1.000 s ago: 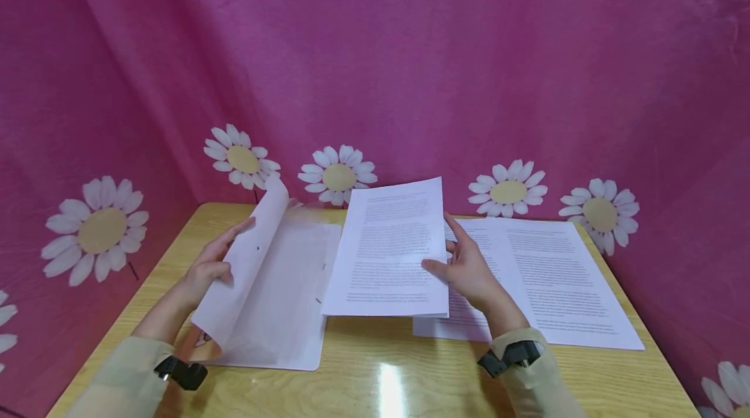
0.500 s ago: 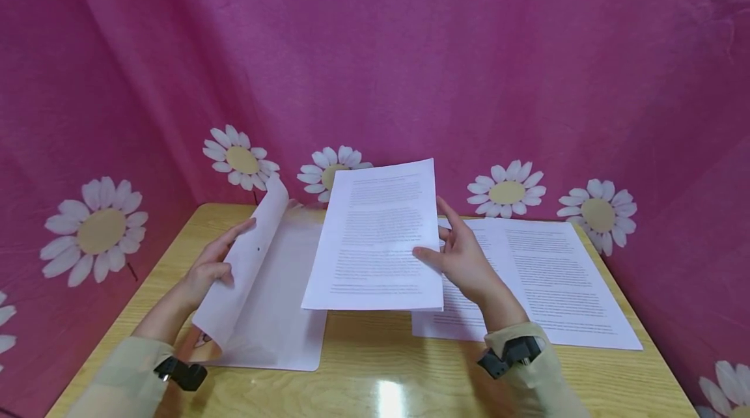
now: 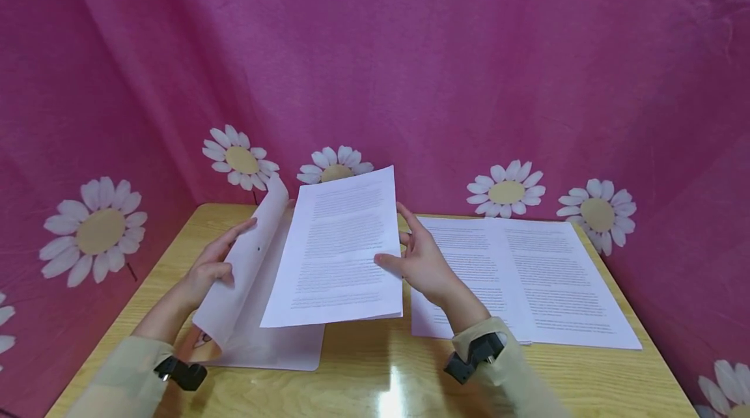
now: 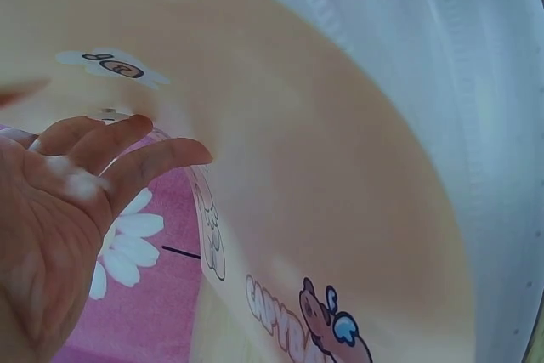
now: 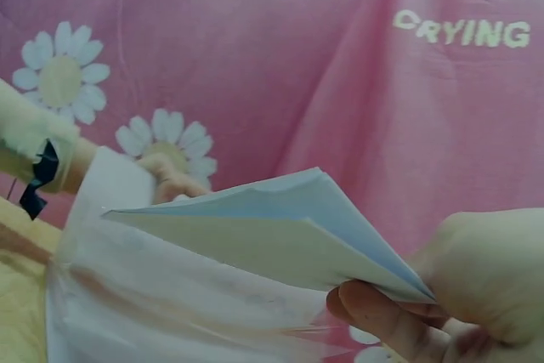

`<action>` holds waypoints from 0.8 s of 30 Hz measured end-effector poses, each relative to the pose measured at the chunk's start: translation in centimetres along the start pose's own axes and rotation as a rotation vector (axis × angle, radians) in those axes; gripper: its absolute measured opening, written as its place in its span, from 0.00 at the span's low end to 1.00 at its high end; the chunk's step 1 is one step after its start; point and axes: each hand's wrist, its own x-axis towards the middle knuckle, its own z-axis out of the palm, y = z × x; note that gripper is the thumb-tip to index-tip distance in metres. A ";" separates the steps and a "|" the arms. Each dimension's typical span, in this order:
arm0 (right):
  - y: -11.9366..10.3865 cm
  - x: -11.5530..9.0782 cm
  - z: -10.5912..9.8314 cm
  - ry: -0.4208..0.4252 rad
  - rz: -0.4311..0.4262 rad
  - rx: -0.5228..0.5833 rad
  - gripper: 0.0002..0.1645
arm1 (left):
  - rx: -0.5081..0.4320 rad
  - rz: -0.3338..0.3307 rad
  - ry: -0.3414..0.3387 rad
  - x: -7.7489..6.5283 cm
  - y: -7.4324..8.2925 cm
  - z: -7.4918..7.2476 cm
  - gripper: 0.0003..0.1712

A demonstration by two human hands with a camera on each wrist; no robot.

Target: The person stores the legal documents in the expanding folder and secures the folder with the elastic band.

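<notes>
A folder with an orange, cartoon-printed cover [image 4: 340, 184] lies opened at the left of the table. Its pale inner side [image 3: 249, 262] is curled up, and a translucent sleeve [image 3: 263, 346] lies beneath. My left hand [image 3: 211, 262] touches the cover's outer face with extended fingers, holding it back; in the left wrist view the fingertips [image 4: 191, 152] rest against it. My right hand [image 3: 428, 265] pinches the right edge of a stack of printed sheets [image 3: 340, 249], thumb on top. The stack hangs tilted, partly covering the folder. In the right wrist view, the sheets [image 5: 246, 244] appear edge-on.
More printed sheets [image 3: 562, 281] lie side by side at the right of the wooden table [image 3: 363, 372]. A pink curtain [image 3: 375, 66] with daisies hangs behind and at both sides. Each sleeve carries a black wrist device [image 3: 181, 374].
My right hand has carried the stack leftward, first rising a little, then lowering, until it overlaps more of the folder. My left hand and the raised cover have stayed put.
</notes>
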 end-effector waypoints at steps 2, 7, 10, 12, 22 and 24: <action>0.4 0.1 0.6 -0.005 0.019 -0.006 0.63 | 0.002 -0.002 0.001 0.0 0.1 0.0 0.56; 1.1 0.5 1.8 -0.014 0.064 0.004 0.64 | 0.011 0.003 -0.002 0.1 0.1 0.0 0.56; 1.5 0.7 2.5 -0.017 0.085 0.003 0.63 | 0.032 0.013 0.000 0.2 0.2 -0.1 0.56; 1.6 0.9 2.9 -0.020 0.092 -0.001 0.63 | 0.044 0.016 0.004 0.2 0.2 0.0 0.56; 1.2 1.5 3.2 0.011 0.069 -0.057 0.61 | 0.092 -0.001 0.014 0.3 0.7 0.2 0.56; 1.2 1.6 3.2 0.015 0.071 -0.057 0.61 | 0.099 -0.006 0.017 0.3 0.7 0.2 0.56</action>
